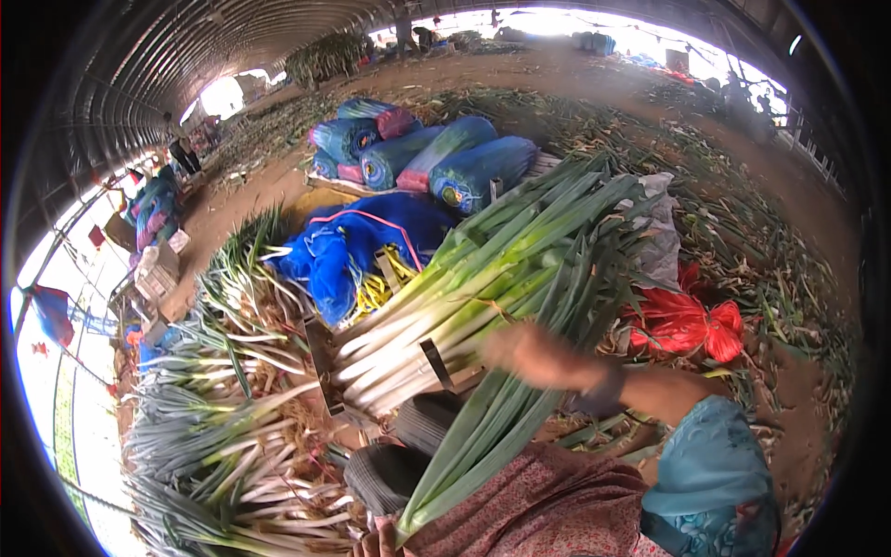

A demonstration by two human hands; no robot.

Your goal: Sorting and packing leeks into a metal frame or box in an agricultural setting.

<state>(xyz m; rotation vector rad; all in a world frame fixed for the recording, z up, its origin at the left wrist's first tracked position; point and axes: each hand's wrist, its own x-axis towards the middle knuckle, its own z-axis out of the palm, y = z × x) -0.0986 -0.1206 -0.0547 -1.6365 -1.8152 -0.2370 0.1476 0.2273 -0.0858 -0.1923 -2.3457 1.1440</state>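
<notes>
- In the head view, the right hand reached in from the lower right, blurred, and lay on the leaves of the big bundle of green onions; whether its fingers were curled or spread could not be told.
- The bundle lay tilted across a metal frame, white stalks toward the lower left, green tops fanning toward the upper right.
- The left hand showed only at the bottom edge, closed around the white end of a smaller bunch of green onions that slanted up toward the right hand.
- That bunch crossed the person's patterned lap, just beside two dark ribbed rolls.
- More green onions were heaped on the ground at the left.
- A blue net sack lay behind the bundle, with rolled blue bundles farther back.
- A red bag sat to the right, near the leaf tips.
</notes>
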